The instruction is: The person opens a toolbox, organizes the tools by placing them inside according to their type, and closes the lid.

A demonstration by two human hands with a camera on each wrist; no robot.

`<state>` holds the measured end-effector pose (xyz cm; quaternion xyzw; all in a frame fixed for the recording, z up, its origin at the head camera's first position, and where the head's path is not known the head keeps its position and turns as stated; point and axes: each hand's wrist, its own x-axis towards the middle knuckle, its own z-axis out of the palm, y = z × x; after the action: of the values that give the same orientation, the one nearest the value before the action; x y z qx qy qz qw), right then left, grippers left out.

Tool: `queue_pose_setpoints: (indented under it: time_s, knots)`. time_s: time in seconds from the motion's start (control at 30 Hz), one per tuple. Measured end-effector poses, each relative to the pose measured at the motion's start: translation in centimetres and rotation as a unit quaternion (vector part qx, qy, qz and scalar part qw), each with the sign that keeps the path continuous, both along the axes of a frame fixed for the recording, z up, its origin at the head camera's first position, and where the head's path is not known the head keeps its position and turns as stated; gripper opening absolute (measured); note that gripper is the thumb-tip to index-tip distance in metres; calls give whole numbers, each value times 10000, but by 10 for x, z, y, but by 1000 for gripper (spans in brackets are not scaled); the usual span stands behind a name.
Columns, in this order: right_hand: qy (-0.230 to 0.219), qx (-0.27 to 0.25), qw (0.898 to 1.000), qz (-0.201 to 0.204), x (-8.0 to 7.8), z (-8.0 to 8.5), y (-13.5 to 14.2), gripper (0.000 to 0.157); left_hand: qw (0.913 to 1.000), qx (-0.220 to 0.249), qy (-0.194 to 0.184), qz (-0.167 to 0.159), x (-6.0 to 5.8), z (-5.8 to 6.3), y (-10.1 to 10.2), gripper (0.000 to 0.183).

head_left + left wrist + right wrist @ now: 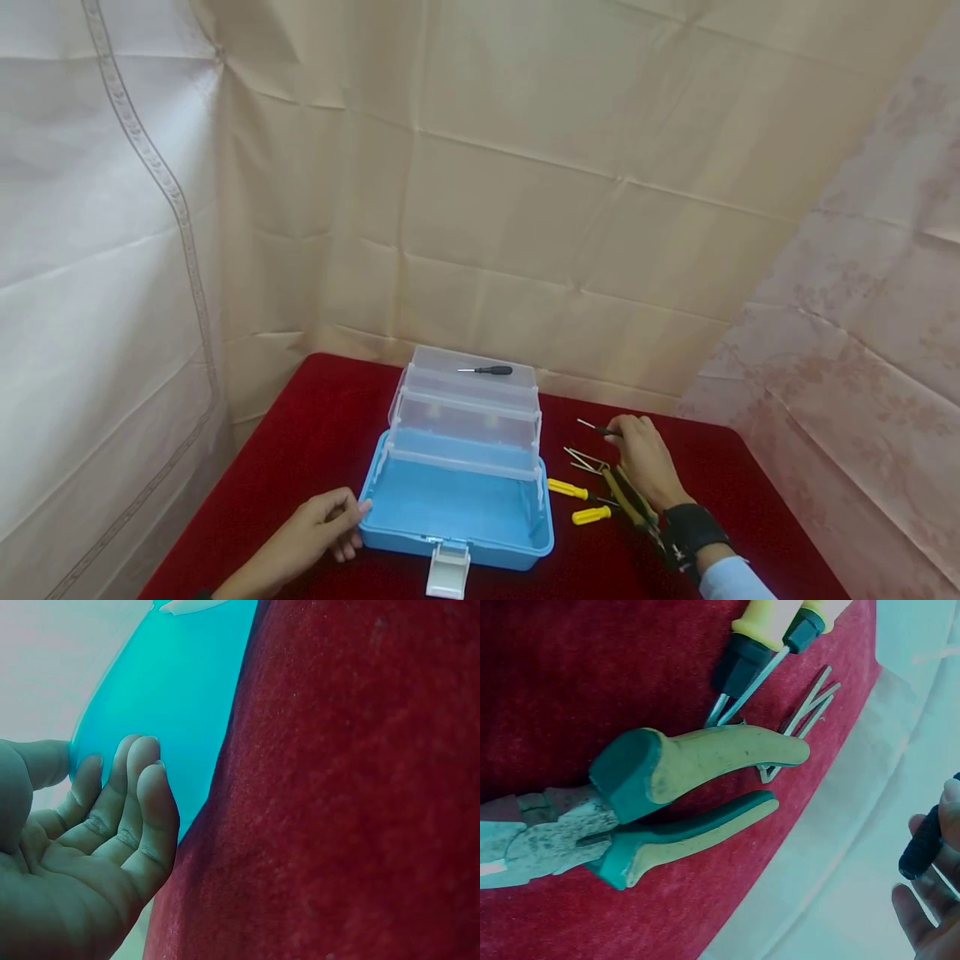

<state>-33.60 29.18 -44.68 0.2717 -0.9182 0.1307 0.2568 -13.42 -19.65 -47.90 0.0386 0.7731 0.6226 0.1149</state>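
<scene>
My left hand (pixel 322 525) is at the left front corner of a light blue toolbox (pixel 450 543). In the left wrist view its thumb is on the rim and its curled fingers lie against the outer wall. My right hand (pixel 647 458) pinches a small black-handled screwdriver (pixel 919 847), whose thin shaft points left in the head view. Under that hand lie pliers (pixel 712 761) with green and yellow handles. Another small dark screwdriver (pixel 493 370) rests on the clear raised tray part of the toolbox.
Two yellow-handled screwdrivers (pixel 567 488) and some hex keys (pixel 585 460) lie on the red cloth (pixel 330 417) right of the toolbox. The toolbox's white latch (pixel 448 573) hangs down in front. Draped sheets (pixel 510 208) surround the table.
</scene>
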Motion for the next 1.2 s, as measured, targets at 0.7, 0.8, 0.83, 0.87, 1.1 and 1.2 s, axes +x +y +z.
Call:
queue_pose_setpoints:
  time_s: [0.7,0.8,0.83,0.87,1.1,1.2]
  knots:
    - [199,-300,9993,41,-7,13,-17,6,10000,1,2,57,1,1,1,40]
    - [186,-262,9995,34,-8,15,-19,7,10000,8,6,84,1,1,1,41]
    - [177,-251,9995,16,-9,15,-20,8,10000,16,1,87,1,1,1,41]
    - [162,-243,9996,4,-9,16,-20,8,10000,14,0,83,1,1,1,41]
    - [102,-269,9996,7,-11,17,-24,11,10000,18,34,69,1,1,0,41]
    - [112,-267,9996,26,-12,17,-26,11,10000,24,47,69,1,1,-1,41]
